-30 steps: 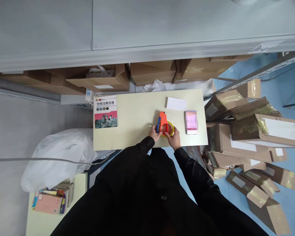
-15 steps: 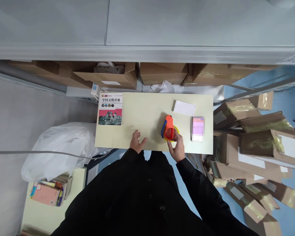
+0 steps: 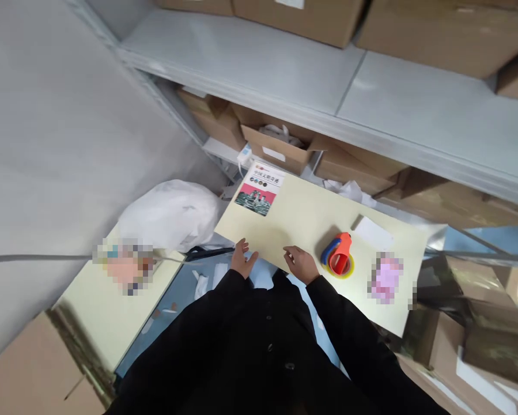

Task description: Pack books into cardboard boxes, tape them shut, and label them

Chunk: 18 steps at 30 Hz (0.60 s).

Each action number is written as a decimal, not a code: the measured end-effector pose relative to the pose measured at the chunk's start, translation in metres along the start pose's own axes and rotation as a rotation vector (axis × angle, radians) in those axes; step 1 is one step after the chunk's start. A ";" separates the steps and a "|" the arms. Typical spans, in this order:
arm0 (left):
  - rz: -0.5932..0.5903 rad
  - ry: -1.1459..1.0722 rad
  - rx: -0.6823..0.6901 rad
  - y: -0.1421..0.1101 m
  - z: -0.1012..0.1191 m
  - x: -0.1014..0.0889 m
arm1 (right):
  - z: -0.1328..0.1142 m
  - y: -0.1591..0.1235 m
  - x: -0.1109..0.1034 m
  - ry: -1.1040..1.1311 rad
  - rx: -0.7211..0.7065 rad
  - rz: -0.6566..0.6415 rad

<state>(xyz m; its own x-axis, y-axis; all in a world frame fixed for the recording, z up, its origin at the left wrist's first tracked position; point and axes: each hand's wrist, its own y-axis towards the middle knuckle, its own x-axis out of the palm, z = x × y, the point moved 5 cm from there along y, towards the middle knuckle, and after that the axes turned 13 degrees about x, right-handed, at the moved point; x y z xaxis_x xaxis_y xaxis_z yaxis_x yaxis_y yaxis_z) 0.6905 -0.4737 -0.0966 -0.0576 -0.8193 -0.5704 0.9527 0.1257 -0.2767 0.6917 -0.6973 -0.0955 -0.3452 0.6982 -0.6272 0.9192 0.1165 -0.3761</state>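
My left hand (image 3: 242, 260) is over the near edge of the cream table (image 3: 302, 202), its fingers spread and nothing in it. To its right, my right hand (image 3: 301, 263) hovers at the same edge with fingers loosely bent, thumb a little apart, holding nothing. It is nearest to the orange-red tape dispenser (image 3: 343, 246), which has a blue part and a yellow ring at its base, and sits on the table just right of that hand without contact. A book (image 3: 260, 189) with a pink and white cover lies at the table's left end.
A white box (image 3: 373, 232) and a pixelated pink phone-like item (image 3: 386, 279) lie at the right. Cardboard boxes (image 3: 280, 147) fill the shelf behind, and more boxes are stacked at right. A white plastic bag (image 3: 172, 213) and a second table (image 3: 98, 311) are at left.
My right hand has come away from the tape dispenser and moved left, closer to my left hand. The view has turned to the left, showing more of the side table.
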 end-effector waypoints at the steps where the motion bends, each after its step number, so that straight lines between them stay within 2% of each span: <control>1: 0.038 -0.022 0.000 0.000 -0.004 -0.012 | -0.015 0.007 0.004 -0.053 -0.026 -0.031; 5: 0.180 -0.031 0.035 0.006 -0.024 -0.074 | -0.086 0.033 0.034 -0.253 -0.136 -0.143; 8: 0.282 0.158 0.125 0.014 -0.039 -0.142 | -0.144 0.043 0.073 -0.433 -0.251 -0.221; 10: 0.294 0.348 0.196 0.021 -0.048 -0.192 | -0.184 0.046 0.102 -0.527 -0.338 -0.245; 14: 0.182 0.664 0.175 0.050 -0.072 -0.279 | -0.263 0.049 0.165 -0.641 -0.535 -0.231; 16: 0.065 0.786 0.152 0.071 -0.085 -0.305 | -0.298 0.053 0.200 -0.688 -0.611 -0.236; 18: -0.112 0.879 0.189 0.094 -0.096 -0.315 | -0.327 0.059 0.233 -0.713 -0.651 -0.255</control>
<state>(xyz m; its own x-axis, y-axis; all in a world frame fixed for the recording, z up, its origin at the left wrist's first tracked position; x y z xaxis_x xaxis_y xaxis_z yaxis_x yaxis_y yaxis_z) 0.7701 -0.1507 -0.0172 -0.2859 -0.0889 -0.9541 0.9565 -0.0866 -0.2785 0.7269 -0.2969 -0.0410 -0.3832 0.0361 -0.9229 0.6529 0.7174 -0.2430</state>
